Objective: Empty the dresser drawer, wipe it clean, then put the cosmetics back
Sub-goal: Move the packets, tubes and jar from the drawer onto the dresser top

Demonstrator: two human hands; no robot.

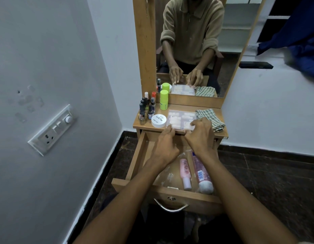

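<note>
Hands at a clear box on the dresser surface.
Left hand and right hand pinch the near edge of the clear box; two pink bottles lie in the open drawer.

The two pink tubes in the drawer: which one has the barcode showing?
The larger pink tube, on the right, beside the right forearm, shows a barcode label. The slimmer pink bottle to its left shows none.

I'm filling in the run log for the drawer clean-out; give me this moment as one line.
phase: emptying | left hand + right hand: hold clear nail box on dresser top | drawer: open, two pink tubes inside | cloth: unused
</note>
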